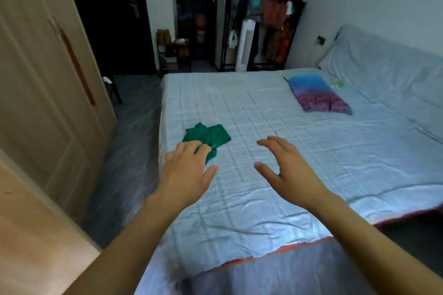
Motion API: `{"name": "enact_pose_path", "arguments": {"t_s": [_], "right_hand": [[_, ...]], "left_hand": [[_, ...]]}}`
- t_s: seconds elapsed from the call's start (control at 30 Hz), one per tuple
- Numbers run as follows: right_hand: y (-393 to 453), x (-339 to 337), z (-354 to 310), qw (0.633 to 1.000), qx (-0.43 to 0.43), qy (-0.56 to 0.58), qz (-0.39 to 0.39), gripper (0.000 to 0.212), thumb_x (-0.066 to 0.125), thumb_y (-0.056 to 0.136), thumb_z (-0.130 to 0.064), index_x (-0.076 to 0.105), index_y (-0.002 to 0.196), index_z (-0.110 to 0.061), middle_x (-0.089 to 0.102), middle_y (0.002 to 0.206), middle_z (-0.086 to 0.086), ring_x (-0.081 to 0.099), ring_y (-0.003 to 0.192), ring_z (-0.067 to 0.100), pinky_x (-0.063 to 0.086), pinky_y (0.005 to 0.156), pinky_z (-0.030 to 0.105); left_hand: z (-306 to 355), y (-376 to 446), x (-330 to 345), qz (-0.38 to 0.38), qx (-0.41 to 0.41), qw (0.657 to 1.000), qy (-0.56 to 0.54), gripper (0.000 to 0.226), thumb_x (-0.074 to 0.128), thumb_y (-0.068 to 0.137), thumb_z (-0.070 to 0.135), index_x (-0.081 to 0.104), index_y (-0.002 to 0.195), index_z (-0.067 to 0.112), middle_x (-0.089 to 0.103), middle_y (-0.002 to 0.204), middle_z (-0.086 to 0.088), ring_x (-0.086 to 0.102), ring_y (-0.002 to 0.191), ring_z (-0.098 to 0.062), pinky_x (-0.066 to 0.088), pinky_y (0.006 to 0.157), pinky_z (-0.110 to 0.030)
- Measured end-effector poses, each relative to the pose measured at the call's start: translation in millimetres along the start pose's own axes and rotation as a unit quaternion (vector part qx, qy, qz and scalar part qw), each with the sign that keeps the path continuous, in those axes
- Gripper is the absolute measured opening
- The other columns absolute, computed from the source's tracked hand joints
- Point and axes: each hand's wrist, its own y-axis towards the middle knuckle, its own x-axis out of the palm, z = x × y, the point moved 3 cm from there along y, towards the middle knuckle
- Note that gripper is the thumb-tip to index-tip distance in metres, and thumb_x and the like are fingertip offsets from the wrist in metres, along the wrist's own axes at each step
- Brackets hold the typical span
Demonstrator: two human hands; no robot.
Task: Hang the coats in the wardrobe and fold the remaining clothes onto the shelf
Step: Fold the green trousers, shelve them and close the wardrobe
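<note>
A green garment (211,135) lies crumpled on the pale blue checked bed (299,151), near its left edge. My left hand (187,172) is stretched out over the garment's near end, fingers spread and loosely bent, its fingertips overlapping the cloth; whether they touch it I cannot tell. My right hand (285,170) hovers to the right of the garment above the sheet, fingers apart and holding nothing. The wooden wardrobe (40,93) stands at the left with its doors closed.
A blue and purple pillow (316,94) lies at the bed's far right, a larger pale pillow (383,64) behind it. A clothes rack (271,24) with hanging garments and a white tower fan (244,45) stand by the far wall. Grey floor (129,141) runs between wardrobe and bed.
</note>
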Motion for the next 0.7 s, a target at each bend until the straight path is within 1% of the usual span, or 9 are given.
{"name": "enact_pose_path", "arguments": {"t_s": [0.07, 0.13, 0.23, 0.37, 0.5, 0.6, 0.7], "right_hand": [[-4, -7, 13, 1.0, 0.006, 0.009, 0.005, 0.055, 0.055, 0.096, -0.045, 0.042, 0.145, -0.026, 0.036, 0.155, 0.001, 0.027, 0.145, 0.019, 0.031, 0.115, 0.046], [-5, -9, 26, 1.0, 0.015, 0.018, 0.009, 0.055, 0.054, 0.096, -0.046, 0.042, 0.146, -0.027, 0.035, 0.156, 0.0, 0.025, 0.146, 0.017, 0.031, 0.116, 0.046], [2, -8, 52, 0.999, 0.028, 0.036, 0.006, 0.056, 0.053, 0.096, -0.046, 0.04, 0.147, -0.026, 0.033, 0.157, -0.001, 0.024, 0.146, 0.016, 0.032, 0.115, 0.047], [20, -13, 93, 0.998, 0.006, 0.06, -0.005, 0.056, 0.052, 0.097, -0.046, 0.038, 0.148, -0.027, 0.03, 0.158, -0.001, 0.022, 0.147, 0.015, 0.032, 0.115, 0.046], [50, -29, 145, 0.997, -0.012, 0.07, -0.001, 0.056, 0.051, 0.097, -0.048, 0.037, 0.148, -0.029, 0.029, 0.158, -0.003, 0.021, 0.147, 0.014, 0.028, 0.118, 0.042], [70, -39, 187, 0.997, -0.017, 0.071, -0.016, 0.056, 0.051, 0.097, -0.048, 0.037, 0.148, -0.029, 0.029, 0.159, -0.004, 0.02, 0.147, 0.013, 0.026, 0.119, 0.037], [91, -46, 217, 0.997, -0.015, 0.073, -0.031, 0.056, 0.052, 0.097, -0.047, 0.037, 0.148, -0.028, 0.028, 0.159, -0.003, 0.02, 0.147, 0.013, 0.026, 0.118, 0.036]], "left_hand": [[14, 3, 6, -0.009, 0.009, 1.0, -0.024, 0.048, 0.045, 0.096, 0.054, 0.047, 0.135, 0.027, 0.046, 0.141, 0.006, 0.041, 0.128, -0.019, 0.038, 0.103, -0.04], [23, 7, 11, -0.016, 0.018, 1.0, -0.019, 0.048, 0.043, 0.097, 0.055, 0.046, 0.137, 0.027, 0.045, 0.141, 0.008, 0.04, 0.129, -0.016, 0.037, 0.104, -0.039], [31, 17, 19, -0.028, 0.006, 0.999, -0.016, 0.048, 0.044, 0.098, 0.054, 0.046, 0.137, 0.027, 0.045, 0.142, 0.008, 0.041, 0.129, -0.016, 0.037, 0.103, -0.039], [49, 39, 35, -0.051, -0.011, 0.999, 0.006, 0.046, 0.046, 0.097, 0.053, 0.046, 0.135, 0.028, 0.045, 0.14, 0.009, 0.04, 0.127, -0.015, 0.037, 0.101, -0.039], [86, 90, 51, -0.046, -0.027, 0.999, 0.011, 0.044, 0.047, 0.097, 0.053, 0.047, 0.134, 0.029, 0.047, 0.138, 0.009, 0.043, 0.124, -0.016, 0.039, 0.101, -0.037], [125, 128, 67, -0.025, -0.028, 0.999, 0.003, 0.044, 0.047, 0.096, 0.054, 0.048, 0.133, 0.029, 0.049, 0.137, 0.009, 0.044, 0.122, -0.015, 0.039, 0.1, -0.037], [149, 150, 84, -0.02, -0.034, 0.999, -0.012, 0.045, 0.048, 0.096, 0.054, 0.048, 0.133, 0.03, 0.049, 0.137, 0.01, 0.044, 0.122, -0.014, 0.04, 0.099, -0.036]]}}
